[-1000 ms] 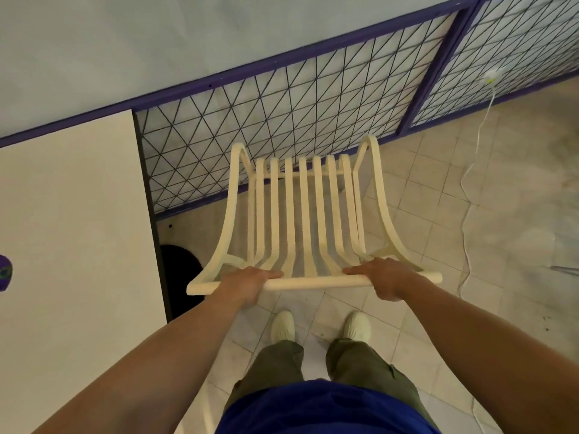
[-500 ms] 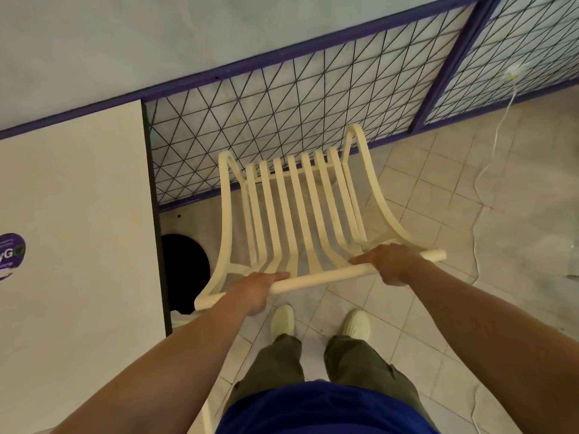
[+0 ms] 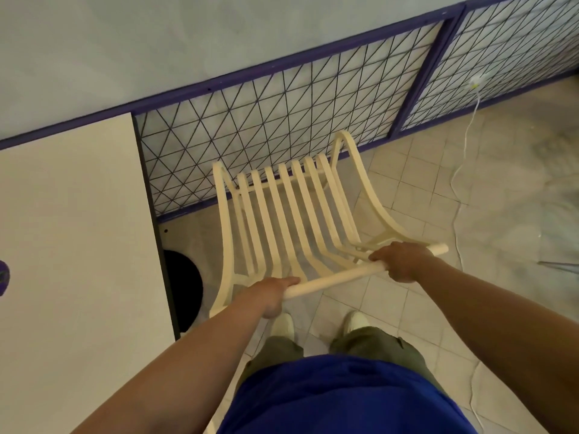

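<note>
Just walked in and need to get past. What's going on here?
A person stands behind a cream slatted chair, with the left hand and the right hand each gripping its top rail. The chair is beside a white table, its seat toward a mesh panel along the wall.

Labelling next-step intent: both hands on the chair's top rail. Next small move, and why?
Probably swing the chair left, in toward the white table. The left hand and right hand both grip its top rail, which sits skewed, its left end close to the table's edge.
</note>
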A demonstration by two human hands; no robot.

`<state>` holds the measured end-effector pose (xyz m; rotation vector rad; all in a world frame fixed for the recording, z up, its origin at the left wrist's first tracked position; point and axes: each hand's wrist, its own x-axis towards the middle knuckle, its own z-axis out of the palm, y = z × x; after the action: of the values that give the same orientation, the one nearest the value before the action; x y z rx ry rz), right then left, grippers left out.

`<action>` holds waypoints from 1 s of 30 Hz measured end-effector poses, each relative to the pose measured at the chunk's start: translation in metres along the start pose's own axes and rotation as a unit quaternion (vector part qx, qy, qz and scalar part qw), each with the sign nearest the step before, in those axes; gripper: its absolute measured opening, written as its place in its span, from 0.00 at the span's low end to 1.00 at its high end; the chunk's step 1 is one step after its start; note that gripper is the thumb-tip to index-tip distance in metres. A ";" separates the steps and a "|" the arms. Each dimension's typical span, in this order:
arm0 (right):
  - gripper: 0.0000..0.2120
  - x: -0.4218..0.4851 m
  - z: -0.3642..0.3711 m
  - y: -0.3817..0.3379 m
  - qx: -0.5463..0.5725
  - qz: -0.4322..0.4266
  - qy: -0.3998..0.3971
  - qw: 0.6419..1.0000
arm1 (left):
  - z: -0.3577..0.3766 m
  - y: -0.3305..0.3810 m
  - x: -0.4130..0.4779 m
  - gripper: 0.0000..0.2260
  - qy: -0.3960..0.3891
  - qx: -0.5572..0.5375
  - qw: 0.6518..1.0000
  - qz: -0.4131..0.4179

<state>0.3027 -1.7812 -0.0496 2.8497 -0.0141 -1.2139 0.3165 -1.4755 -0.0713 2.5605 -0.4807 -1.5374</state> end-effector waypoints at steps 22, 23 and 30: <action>0.37 0.040 -0.003 0.040 -0.062 -0.258 -0.071 0.961 | 0.016 0.031 0.000 0.40 0.068 -0.037 0.991 -0.111; 0.37 0.043 -0.006 0.046 -0.067 -0.265 -0.067 0.960 | 0.017 0.035 0.003 0.41 0.076 -0.044 0.989 -0.115; 0.37 0.060 -0.025 0.088 -0.082 -0.294 -0.042 0.951 | 0.018 0.077 0.019 0.36 0.120 -0.077 0.979 -0.145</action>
<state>0.3632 -1.8702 -0.0719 2.7282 0.9444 -1.3309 0.2926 -1.5534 -0.0755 2.7326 0.0400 -1.2545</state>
